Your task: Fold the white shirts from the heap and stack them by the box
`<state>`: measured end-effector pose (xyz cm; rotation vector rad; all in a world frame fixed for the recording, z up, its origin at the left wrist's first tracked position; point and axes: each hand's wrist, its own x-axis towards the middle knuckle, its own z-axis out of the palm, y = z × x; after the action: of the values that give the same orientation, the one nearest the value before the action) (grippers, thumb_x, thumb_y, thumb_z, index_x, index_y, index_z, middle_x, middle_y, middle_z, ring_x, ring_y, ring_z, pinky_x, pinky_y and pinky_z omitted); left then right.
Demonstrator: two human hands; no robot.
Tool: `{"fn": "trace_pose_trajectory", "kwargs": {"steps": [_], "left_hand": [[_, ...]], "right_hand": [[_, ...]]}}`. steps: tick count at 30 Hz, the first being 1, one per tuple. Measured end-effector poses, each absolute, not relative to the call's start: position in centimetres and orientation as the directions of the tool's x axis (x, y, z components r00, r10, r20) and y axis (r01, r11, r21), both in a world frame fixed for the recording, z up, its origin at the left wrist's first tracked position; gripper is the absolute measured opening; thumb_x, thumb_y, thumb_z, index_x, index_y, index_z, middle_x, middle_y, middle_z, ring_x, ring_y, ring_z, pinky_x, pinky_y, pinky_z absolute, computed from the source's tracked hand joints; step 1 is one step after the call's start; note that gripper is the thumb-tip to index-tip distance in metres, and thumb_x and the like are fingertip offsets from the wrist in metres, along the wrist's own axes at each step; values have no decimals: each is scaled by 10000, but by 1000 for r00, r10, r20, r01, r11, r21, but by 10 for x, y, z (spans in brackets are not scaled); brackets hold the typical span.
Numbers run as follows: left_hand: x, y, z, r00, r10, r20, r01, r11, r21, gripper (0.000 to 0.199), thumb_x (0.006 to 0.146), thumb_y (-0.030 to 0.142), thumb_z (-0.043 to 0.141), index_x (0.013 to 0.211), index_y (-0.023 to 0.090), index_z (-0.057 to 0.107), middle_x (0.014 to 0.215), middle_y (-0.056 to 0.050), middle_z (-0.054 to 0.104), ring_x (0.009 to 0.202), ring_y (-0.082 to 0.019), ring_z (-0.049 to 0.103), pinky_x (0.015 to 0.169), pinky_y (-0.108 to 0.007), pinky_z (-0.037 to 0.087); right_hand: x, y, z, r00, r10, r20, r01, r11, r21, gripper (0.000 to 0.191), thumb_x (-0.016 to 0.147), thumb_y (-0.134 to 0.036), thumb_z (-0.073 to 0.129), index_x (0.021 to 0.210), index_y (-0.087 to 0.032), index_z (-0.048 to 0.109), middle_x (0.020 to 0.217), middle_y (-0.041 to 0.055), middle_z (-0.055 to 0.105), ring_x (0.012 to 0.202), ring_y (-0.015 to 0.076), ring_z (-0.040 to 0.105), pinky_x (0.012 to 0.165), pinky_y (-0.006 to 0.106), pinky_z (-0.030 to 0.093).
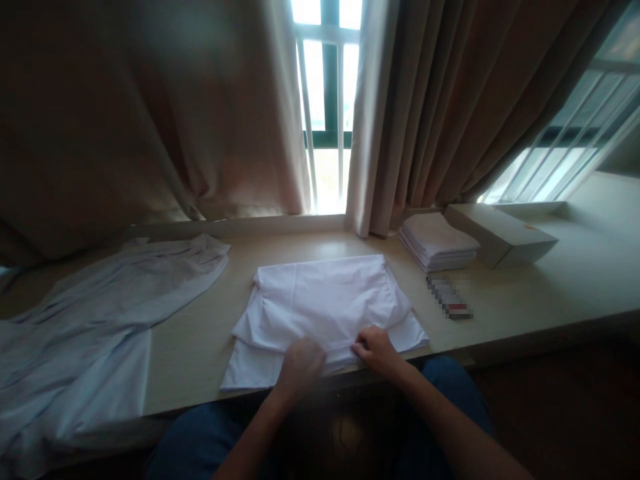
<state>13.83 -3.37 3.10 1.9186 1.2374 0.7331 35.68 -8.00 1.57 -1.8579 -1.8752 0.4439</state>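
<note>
A white garment lies partly folded on the ledge in front of me, its lower layers spreading out toward the near edge. On its near side, my left hand is closed with curled fingers on the cloth, slightly blurred. My right hand pinches the near fold of the same garment a little farther right, thumb and fingers together. The fingertips of the left hand are mostly hidden by its back.
Spread loosely at the left is another white garment, hanging over the front edge. A stack of folded white cloth stands at the back right beside a pale box. A pixelated phone-like object lies nearer. Curtains hang behind.
</note>
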Motion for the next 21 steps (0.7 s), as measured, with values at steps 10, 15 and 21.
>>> {"fn": "trace_pose_trajectory", "kwargs": {"steps": [10, 15, 21], "left_hand": [[134, -33, 34, 362, 932, 29, 531, -232, 815, 91, 681, 275, 695, 662, 228, 619, 682, -15, 535, 708, -188, 496, 713, -293, 361], [134, -32, 29, 350, 936, 41, 498, -223, 838, 176, 631, 322, 746, 616, 230, 597, 667, -17, 527, 728, -198, 501, 704, -283, 359], [139, -32, 29, 321, 947, 3, 489, -168, 856, 228, 622, 325, 743, 565, 218, 549, 635, -28, 522, 815, -238, 542, 728, -297, 375]], "right_hand": [[363, -73, 6, 92, 990, 104, 772, -5, -635, 166, 729, -309, 729, 840, -203, 666, 778, 5, 633, 771, 170, 557, 730, 279, 376], [367, -75, 1, 93, 988, 120, 722, 16, -692, 215, 747, -227, 697, 960, -213, 670, 808, 2, 634, 806, 172, 566, 772, 288, 395], [364, -78, 3, 90, 982, 169, 746, 46, -664, 282, 772, -179, 659, 1053, -207, 640, 852, 21, 635, 860, 193, 554, 823, 314, 401]]}}
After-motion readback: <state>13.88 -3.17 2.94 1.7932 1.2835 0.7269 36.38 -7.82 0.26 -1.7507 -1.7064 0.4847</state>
